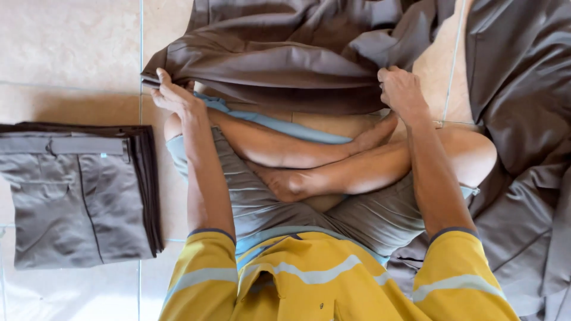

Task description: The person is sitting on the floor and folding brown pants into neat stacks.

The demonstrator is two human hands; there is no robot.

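Brown trousers (285,65) look like soft woven cloth, light, floppy, no stiffness; will sag and crease wherever unsupported, prob not slippery. Best held by pinching the folded edge at both ends, as now.

Left hand (174,95), upper left of centre: fingers closed on the garment's left edge. Right hand (401,92), upper right of centre: fingers pinched on the right edge.

Garment spans top centre of frame, stretched btw both hands, lying on the tiled floor (71,47) just past the person's crossed legs.

Folded trouser stack (77,190) at mid left, well apart from hands. Loose grey-brown cloth pile (523,148) down right side.
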